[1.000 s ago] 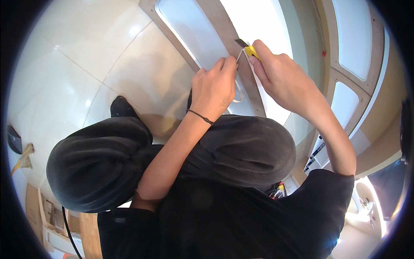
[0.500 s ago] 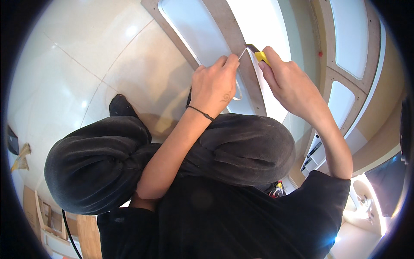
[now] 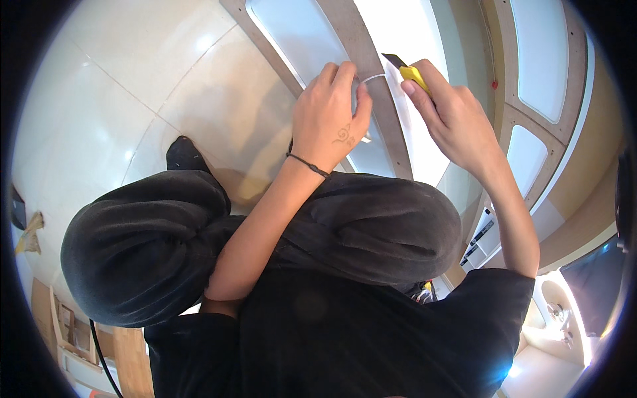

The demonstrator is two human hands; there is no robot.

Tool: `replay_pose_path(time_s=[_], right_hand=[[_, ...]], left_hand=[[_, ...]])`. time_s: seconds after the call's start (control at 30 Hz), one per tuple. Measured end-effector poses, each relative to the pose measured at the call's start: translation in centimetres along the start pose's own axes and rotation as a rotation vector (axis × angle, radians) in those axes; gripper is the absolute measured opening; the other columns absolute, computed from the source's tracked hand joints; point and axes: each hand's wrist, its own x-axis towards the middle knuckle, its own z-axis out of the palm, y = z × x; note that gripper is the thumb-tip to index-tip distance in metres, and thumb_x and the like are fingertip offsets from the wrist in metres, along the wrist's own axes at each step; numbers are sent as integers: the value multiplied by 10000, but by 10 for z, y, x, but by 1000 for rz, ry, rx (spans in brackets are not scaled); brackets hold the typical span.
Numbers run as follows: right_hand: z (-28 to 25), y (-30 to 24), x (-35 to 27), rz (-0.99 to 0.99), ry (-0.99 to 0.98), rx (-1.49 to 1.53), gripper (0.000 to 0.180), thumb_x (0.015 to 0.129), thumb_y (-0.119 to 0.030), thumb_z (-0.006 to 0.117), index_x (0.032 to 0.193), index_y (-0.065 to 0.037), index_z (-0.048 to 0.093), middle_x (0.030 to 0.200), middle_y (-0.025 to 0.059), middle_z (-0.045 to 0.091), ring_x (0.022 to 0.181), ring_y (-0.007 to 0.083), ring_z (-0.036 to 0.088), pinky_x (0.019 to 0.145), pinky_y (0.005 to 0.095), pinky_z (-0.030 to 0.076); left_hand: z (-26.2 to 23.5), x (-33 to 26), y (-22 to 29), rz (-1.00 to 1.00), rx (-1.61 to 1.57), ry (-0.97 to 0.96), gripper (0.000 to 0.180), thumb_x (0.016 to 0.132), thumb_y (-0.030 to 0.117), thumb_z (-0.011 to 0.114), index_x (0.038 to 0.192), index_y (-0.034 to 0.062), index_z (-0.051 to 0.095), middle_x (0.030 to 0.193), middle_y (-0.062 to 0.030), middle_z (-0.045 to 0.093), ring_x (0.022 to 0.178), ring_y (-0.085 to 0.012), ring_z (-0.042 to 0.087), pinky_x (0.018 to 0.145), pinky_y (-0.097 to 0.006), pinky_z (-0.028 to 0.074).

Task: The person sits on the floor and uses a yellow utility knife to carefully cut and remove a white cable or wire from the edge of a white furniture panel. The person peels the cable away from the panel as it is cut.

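My right hand (image 3: 458, 123) is wrapped round a utility knife (image 3: 415, 78) with a yellow handle, its dark blade angled up and left over a bright white surface. My left hand (image 3: 328, 109) is beside a brown-framed panel (image 3: 375, 56), the thumb and forefinger parted. A thin white strip (image 3: 373, 77) arcs from the frame's edge to the left thumb tip; it seems held in the curled fingers, though the hand hides most of the grip. A short pale end of it shows below the palm. The blade is apart from the strip.
Pale floor tiles (image 3: 133, 86) spread out at the left. A second framed panel (image 3: 511, 119) with white insets curves along the right. My dark-clothed knees (image 3: 385, 225) are below the hands. Cardboard and wooden pieces (image 3: 70, 328) sit at the lower left.
The knife has moved slightly up and away from the strip, along with my right hand. The left thumb and forefinger have parted, and the strip has gone from taut to a slack arc.
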Motion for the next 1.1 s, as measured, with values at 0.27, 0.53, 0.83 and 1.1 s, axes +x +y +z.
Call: replay_pose_path(time_s=[0.27, 0.53, 0.83, 1.1], right_hand=[[12, 7, 3, -6, 4, -58, 275, 1108, -305, 463, 1230, -71, 539, 568, 141, 529, 474, 283, 548, 520, 408, 416], [15, 3, 6, 20, 36, -28, 235, 1092, -292, 485, 1189, -82, 529, 546, 117, 575, 535, 340, 652, 520, 454, 507], [15, -2, 13, 27, -4, -76, 222, 1097, -287, 473, 1150, -76, 513, 558, 127, 583, 554, 347, 660, 530, 465, 514], [6, -7, 15, 47, -58, -111, 218, 1102, -270, 455, 1135, -59, 500, 601, 154, 613, 579, 373, 661, 553, 478, 521]], left_hand=[[11, -1, -4, -24, -266, -74, 185, 1029, 165, 575, 963, -6, 552, 889, -162, 593, 794, -364, 596, 714, -426, 475], [12, -4, 0, 18, -270, -69, 160, 1034, 112, 530, 939, -17, 530, 873, -188, 560, 816, -420, 557, 715, -468, 454], [9, -3, -4, 10, -267, -72, 151, 1037, 109, 520, 956, -19, 534, 893, -191, 567, 820, -419, 572, 716, -465, 464], [11, -5, -4, 41, -207, -106, 115, 1018, 93, 547, 972, -12, 542, 939, -197, 573, 860, -454, 593, 723, -492, 486]])
